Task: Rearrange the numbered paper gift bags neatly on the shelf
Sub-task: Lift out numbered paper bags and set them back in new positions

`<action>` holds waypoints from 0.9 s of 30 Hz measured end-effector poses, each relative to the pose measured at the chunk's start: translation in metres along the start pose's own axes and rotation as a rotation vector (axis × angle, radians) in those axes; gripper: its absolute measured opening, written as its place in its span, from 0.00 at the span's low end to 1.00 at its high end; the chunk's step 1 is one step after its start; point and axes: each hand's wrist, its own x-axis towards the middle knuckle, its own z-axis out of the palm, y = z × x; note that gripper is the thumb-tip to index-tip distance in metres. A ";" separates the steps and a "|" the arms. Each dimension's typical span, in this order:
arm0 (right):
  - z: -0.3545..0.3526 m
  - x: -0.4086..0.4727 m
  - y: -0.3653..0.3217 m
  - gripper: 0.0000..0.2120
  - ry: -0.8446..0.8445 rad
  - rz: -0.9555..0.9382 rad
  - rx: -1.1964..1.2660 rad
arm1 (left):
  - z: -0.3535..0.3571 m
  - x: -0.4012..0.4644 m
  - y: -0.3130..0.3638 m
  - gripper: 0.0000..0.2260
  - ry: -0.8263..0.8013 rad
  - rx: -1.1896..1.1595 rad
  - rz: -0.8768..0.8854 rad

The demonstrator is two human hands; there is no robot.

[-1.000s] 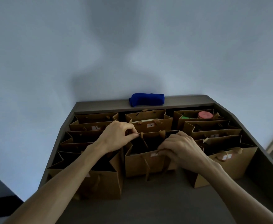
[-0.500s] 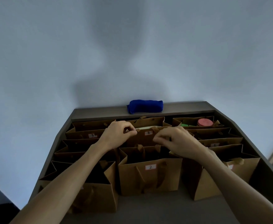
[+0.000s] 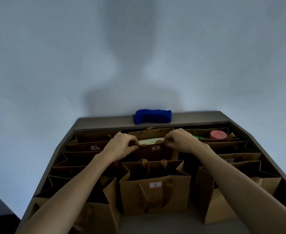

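Several brown paper gift bags stand in three columns on a grey shelf. In the middle column, the bag labelled 8 stands at the back and the bag labelled 2 at the front. My left hand pinches the front top rim of bag 8 at its left. At the right end of that same rim, my right hand pinches it too. Something pale lies inside bag 8. The bag labelled 3 stands at the back left.
A rolled blue cloth lies on the raised back ledge against the wall. A pink round object sits in the back right bag. Open bags fill the left and right columns. A strip of bare shelf runs along the front.
Both hands left bag 2 and moved back to the rim of bag 8. The view has shifted closer to the bags.
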 end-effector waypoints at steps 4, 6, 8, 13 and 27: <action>0.001 -0.007 0.003 0.12 -0.092 -0.009 -0.041 | 0.002 -0.008 0.002 0.09 -0.010 -0.042 0.058; -0.001 -0.011 0.003 0.10 -0.144 -0.025 -0.079 | 0.002 -0.011 0.002 0.08 -0.030 -0.063 0.083; -0.004 -0.017 0.002 0.09 -0.177 -0.047 -0.108 | 0.001 -0.013 0.002 0.08 -0.073 -0.074 0.099; -0.005 -0.022 0.001 0.10 -0.210 -0.079 -0.133 | 0.000 -0.015 0.002 0.07 -0.146 -0.077 0.102; 0.002 0.010 0.011 0.13 0.009 -0.110 -0.124 | 0.007 0.002 -0.001 0.10 0.010 -0.033 -0.003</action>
